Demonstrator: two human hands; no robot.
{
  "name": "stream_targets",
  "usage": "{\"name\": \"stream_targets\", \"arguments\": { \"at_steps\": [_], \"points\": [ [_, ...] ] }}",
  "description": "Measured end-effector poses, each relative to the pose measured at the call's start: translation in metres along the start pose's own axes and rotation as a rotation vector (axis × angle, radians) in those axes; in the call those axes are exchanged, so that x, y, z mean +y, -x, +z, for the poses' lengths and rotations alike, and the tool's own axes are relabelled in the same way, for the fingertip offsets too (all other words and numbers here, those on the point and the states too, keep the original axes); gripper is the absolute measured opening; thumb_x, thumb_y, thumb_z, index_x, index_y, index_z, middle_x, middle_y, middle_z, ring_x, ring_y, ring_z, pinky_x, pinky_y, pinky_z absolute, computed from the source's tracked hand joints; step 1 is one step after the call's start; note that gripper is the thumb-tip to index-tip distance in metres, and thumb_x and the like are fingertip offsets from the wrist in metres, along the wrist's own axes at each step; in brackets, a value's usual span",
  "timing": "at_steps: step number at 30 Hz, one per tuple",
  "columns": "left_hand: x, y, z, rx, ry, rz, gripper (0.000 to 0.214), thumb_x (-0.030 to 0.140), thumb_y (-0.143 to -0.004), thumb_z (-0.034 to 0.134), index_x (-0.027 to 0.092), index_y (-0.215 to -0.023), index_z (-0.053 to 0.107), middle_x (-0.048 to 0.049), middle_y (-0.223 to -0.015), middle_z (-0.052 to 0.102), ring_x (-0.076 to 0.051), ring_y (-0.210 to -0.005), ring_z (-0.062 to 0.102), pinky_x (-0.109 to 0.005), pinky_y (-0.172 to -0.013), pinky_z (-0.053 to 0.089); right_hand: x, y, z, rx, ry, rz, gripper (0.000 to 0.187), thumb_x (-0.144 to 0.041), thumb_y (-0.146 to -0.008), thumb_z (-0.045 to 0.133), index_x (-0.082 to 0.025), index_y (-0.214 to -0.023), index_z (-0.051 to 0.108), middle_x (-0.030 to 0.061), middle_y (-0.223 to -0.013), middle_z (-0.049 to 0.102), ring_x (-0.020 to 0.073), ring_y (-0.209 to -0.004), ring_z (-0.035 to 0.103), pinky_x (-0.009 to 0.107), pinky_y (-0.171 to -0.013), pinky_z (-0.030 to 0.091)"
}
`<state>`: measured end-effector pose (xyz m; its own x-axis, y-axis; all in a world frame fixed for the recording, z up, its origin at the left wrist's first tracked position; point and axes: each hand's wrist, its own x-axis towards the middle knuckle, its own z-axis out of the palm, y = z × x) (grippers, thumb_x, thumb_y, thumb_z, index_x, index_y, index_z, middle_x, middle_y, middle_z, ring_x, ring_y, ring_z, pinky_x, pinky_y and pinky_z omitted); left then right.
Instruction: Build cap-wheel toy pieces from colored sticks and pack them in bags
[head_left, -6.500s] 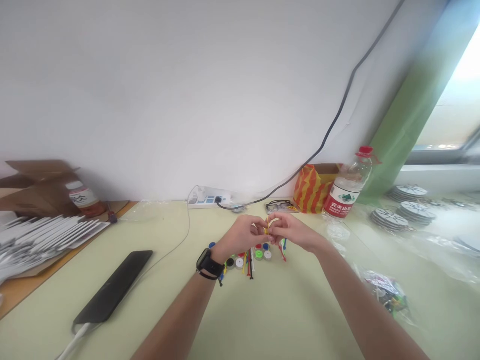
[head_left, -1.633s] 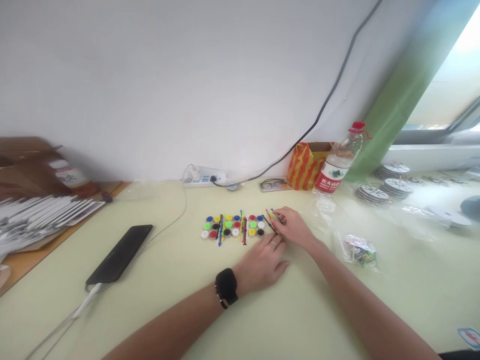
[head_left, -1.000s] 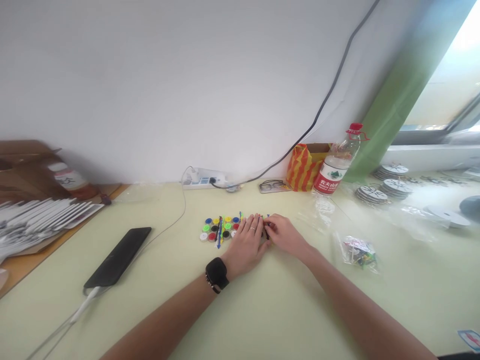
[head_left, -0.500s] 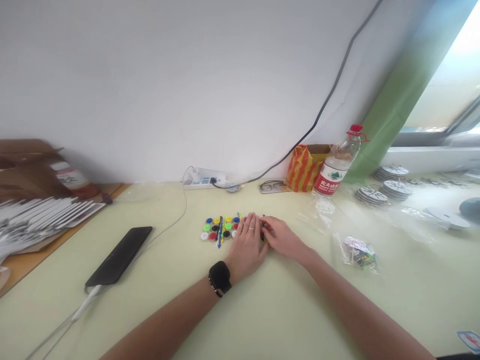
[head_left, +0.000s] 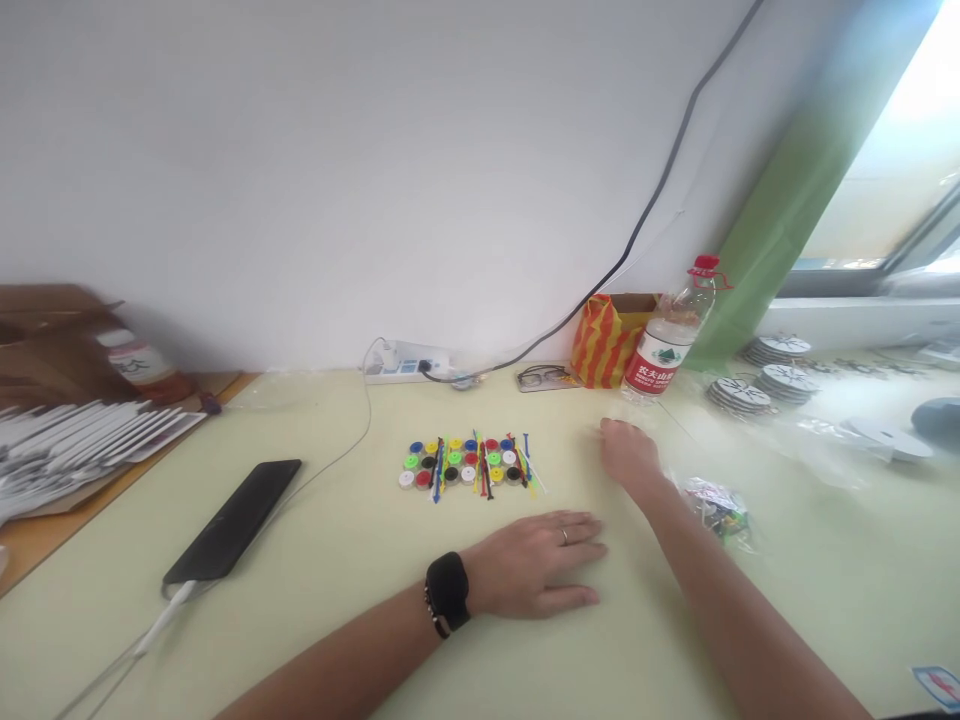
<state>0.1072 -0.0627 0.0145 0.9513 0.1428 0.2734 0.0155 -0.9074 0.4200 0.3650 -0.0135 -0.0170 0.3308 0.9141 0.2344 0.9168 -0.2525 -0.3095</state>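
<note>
Small coloured round caps (head_left: 457,464) lie in neat rows on the pale yellow table (head_left: 360,600), with thin coloured sticks (head_left: 484,468) laid across them. My left hand (head_left: 541,562), with a black watch on the wrist and a ring, rests flat on the table in front of the rows, fingers stretched out, holding nothing. My right hand (head_left: 628,455) lies to the right of the rows, away from them, knuckles toward me and its fingers curled out of sight. Just beyond it lies crumpled clear plastic (head_left: 637,412).
A black phone (head_left: 234,520) on a white cable lies at the left. A power strip (head_left: 405,362), glasses (head_left: 541,376), an orange striped bag (head_left: 606,344) and a water bottle (head_left: 667,340) line the wall. A small bag of coloured pieces (head_left: 716,505) sits by my right forearm. White sheets (head_left: 75,445) are stacked far left.
Both hands have left the rows of caps. My left hand drew back toward me and lies flat; my right hand moved off to the right, toward the plastic.
</note>
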Motion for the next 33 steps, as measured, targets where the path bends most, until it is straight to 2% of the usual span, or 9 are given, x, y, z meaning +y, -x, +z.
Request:
{"name": "stream_targets", "arguments": {
  "at_steps": [3,6,8,11,19,22,25,28,33],
  "points": [
    [-0.003,0.002,0.000,0.001,0.029,-0.021,0.046,0.042,-0.103,0.047,0.020,-0.143,0.054,-0.0091,-0.154,0.051,-0.022,-0.145,0.045,-0.037,-0.125,0.034,-0.016,-0.002,-0.008,0.024,-0.105,-0.097,0.017,-0.023,-0.092,0.052,-0.021,-0.091,0.069,0.0151,-0.093,0.072,0.0297,-0.091,0.067,0.042,-0.080,0.049],
    [-0.005,0.002,0.001,0.013,0.036,-0.037,0.045,0.041,-0.103,0.048,0.022,-0.142,0.056,-0.0082,-0.154,0.052,-0.022,-0.145,0.045,-0.037,-0.124,0.036,-0.030,-0.006,-0.020,0.054,-0.539,-0.165,0.025,-0.034,-0.095,0.047,-0.022,-0.101,0.067,0.0090,-0.097,0.071,0.0235,-0.089,0.065,0.035,-0.077,0.050],
    [-0.006,0.002,0.002,0.015,0.044,-0.043,0.044,0.040,-0.102,0.049,0.023,-0.142,0.056,-0.0073,-0.153,0.053,-0.022,-0.144,0.047,-0.038,-0.123,0.037,-0.033,-0.008,-0.026,0.046,-0.851,-0.111,0.028,-0.042,-0.095,0.046,-0.021,-0.093,0.065,0.0058,-0.087,0.068,0.0201,-0.078,0.062,0.031,-0.068,0.049],
    [-0.007,0.002,0.004,0.021,0.056,-0.041,0.044,0.039,-0.102,0.050,0.023,-0.142,0.056,-0.0075,-0.152,0.054,-0.022,-0.143,0.049,-0.038,-0.123,0.037,-0.028,-0.009,-0.030,-0.023,-1.066,0.014,0.028,-0.048,-0.089,0.054,-0.022,-0.083,0.060,0.0012,-0.074,0.061,0.0156,-0.064,0.053,0.028,-0.058,0.043],
    [-0.007,0.002,0.004,0.028,0.078,-0.053,0.043,0.039,-0.101,0.052,0.022,-0.139,0.059,-0.0075,-0.150,0.056,-0.022,-0.142,0.050,-0.037,-0.123,0.036,-0.005,-0.012,-0.028,-0.545,-1.210,0.059,0.022,-0.036,-0.075,0.069,-0.018,-0.088,0.065,-0.0028,-0.061,0.054,0.0124,-0.053,0.050,0.023,-0.046,0.036],
    [-0.007,0.002,0.003,0.026,0.087,-0.057,0.043,0.039,-0.101,0.052,0.022,-0.139,0.059,-0.0075,-0.151,0.055,-0.022,-0.143,0.048,-0.037,-0.123,0.036,-0.003,-0.018,-0.019,-0.334,-1.357,0.091,0.032,-0.041,-0.082,0.066,-0.021,-0.107,0.064,0.0054,-0.083,0.070,0.0201,-0.077,0.068,0.030,-0.065,0.055],
    [-0.007,0.002,0.004,0.019,0.097,-0.062,0.043,0.039,-0.101,0.052,0.023,-0.140,0.058,-0.0065,-0.152,0.054,-0.022,-0.144,0.047,-0.038,-0.123,0.036,-0.003,-0.021,-0.006,-0.184,-1.308,0.168,0.041,-0.051,-0.092,0.056,-0.025,-0.123,0.057,0.0136,-0.119,0.070,0.0251,-0.110,0.069,0.040,-0.088,0.058],
    [-0.007,0.002,0.004,0.019,0.106,-0.068,0.043,0.039,-0.100,0.053,0.022,-0.139,0.059,-0.0071,-0.151,0.054,-0.022,-0.143,0.048,-0.037,-0.123,0.036,-0.007,-0.018,-0.003,-0.149,-1.101,0.207,0.042,-0.053,-0.093,0.054,-0.023,-0.123,0.058,0.0155,-0.125,0.068,0.0253,-0.112,0.069,0.041,-0.094,0.057],
    [-0.008,0.003,0.006,0.032,0.121,-0.068,0.043,0.039,-0.100,0.053,0.022,-0.139,0.058,-0.0079,-0.151,0.054,-0.023,-0.142,0.049,-0.039,-0.123,0.036,0.001,-0.012,-0.040,-0.090,-0.634,-0.110,0.037,-0.053,-0.090,0.058,-0.023,-0.108,0.070,0.0113,-0.114,0.074,0.0277,-0.105,0.069,0.042,-0.092,0.055]
  ]
}}
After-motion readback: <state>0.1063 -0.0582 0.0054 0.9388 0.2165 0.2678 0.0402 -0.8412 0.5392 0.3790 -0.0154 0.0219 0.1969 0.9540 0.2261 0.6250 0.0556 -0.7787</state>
